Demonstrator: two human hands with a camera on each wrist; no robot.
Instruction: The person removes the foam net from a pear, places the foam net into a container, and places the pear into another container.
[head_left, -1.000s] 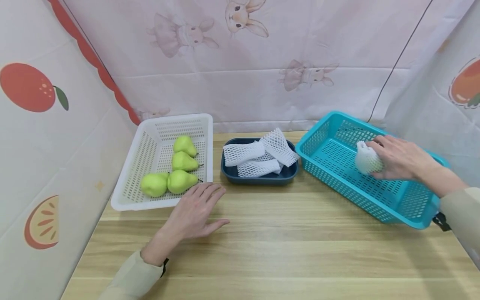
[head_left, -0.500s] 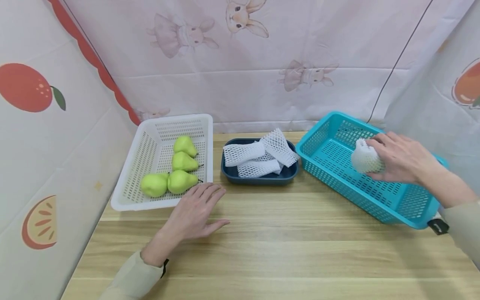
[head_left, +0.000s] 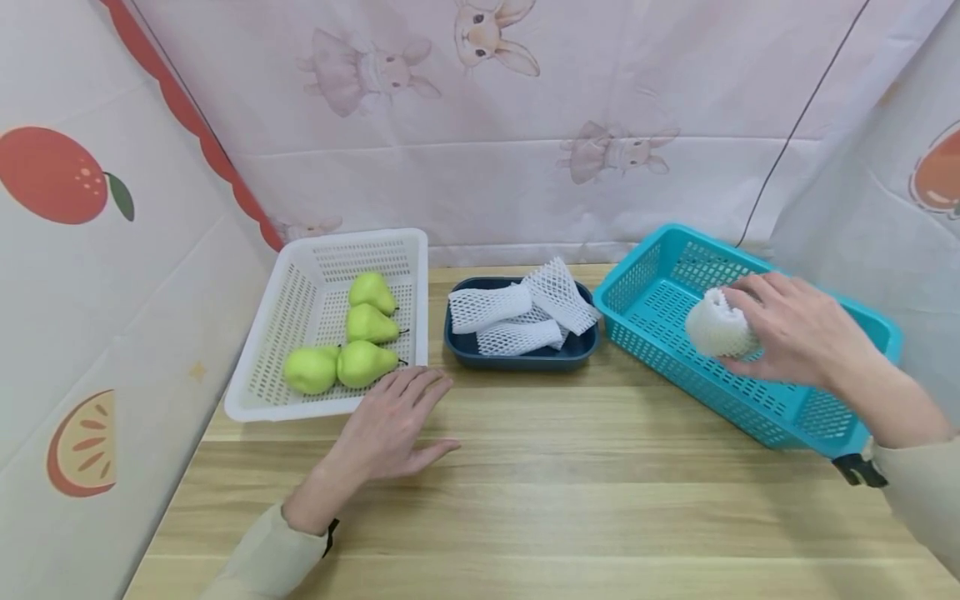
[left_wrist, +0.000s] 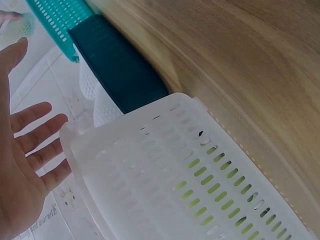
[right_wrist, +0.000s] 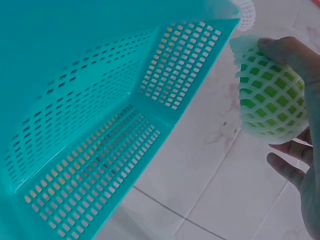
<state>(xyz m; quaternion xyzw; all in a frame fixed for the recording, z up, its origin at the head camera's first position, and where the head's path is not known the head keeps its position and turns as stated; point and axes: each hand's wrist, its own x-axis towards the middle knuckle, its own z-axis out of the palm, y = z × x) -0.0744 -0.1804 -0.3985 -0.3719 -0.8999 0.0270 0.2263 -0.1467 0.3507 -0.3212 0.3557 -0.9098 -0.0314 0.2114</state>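
My right hand (head_left: 798, 333) grips a green pear wrapped in a white foam net (head_left: 718, 327), over the teal basket (head_left: 663, 354). In the right wrist view, the wrapped pear (right_wrist: 272, 97) sits between thumb and fingers above the basket's rim, its green skin showing through the mesh. My left hand (head_left: 390, 421) lies with fingers extended at the front right corner of the white basket (head_left: 258, 350); the left wrist view shows its fingertips by the rim, and I cannot tell whether they touch it. Several bare green pears (head_left: 363, 364) lie inside that basket.
A dark blue tray (head_left: 517, 362) between the two baskets holds several white foam nets (head_left: 491, 308). All stand on a wooden table (head_left: 570, 500). A printed cloth (head_left: 510, 200) hangs behind, with further cloths at both sides.
My right hand has shifted left and slightly nearer with the wrapped pear, which appears raised and tilted so the net's end shows more. The left hand stays in place.
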